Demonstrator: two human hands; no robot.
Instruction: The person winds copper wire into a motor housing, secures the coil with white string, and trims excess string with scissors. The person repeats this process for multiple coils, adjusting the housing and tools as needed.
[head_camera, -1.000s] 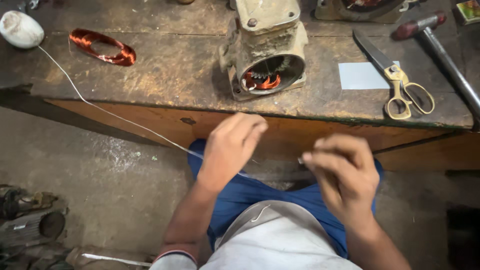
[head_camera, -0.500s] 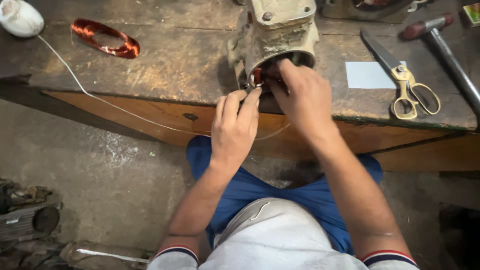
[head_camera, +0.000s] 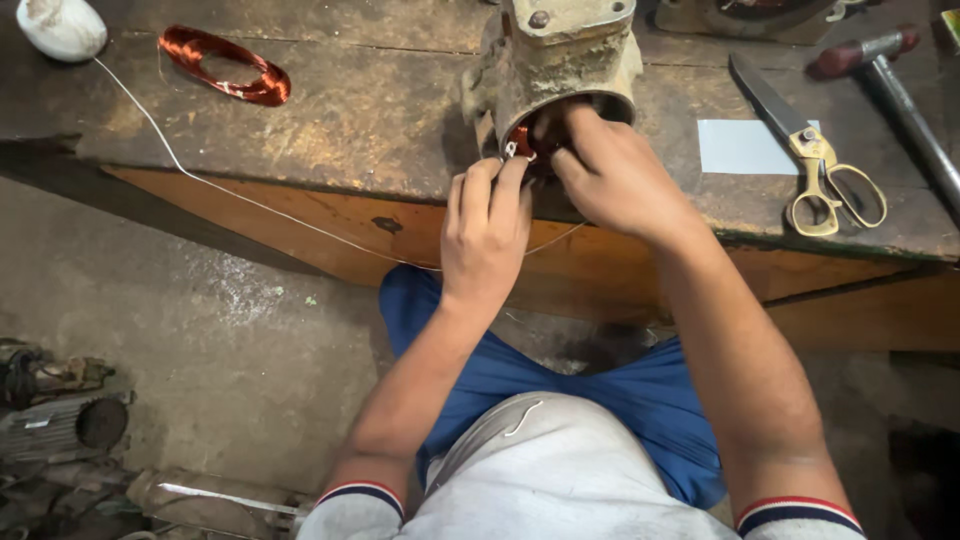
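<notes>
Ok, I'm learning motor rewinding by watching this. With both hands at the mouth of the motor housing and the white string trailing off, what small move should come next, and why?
Probably draw the string snug. Both the left hand and the right hand have their fingertips at the copper winding in the mouth of the motor housing, and the string sags slack below the bench edge toward its ball.

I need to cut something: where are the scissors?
In the head view, the scissors lie on the bench's right side, beside the pale card, right of the motor housing.
</notes>
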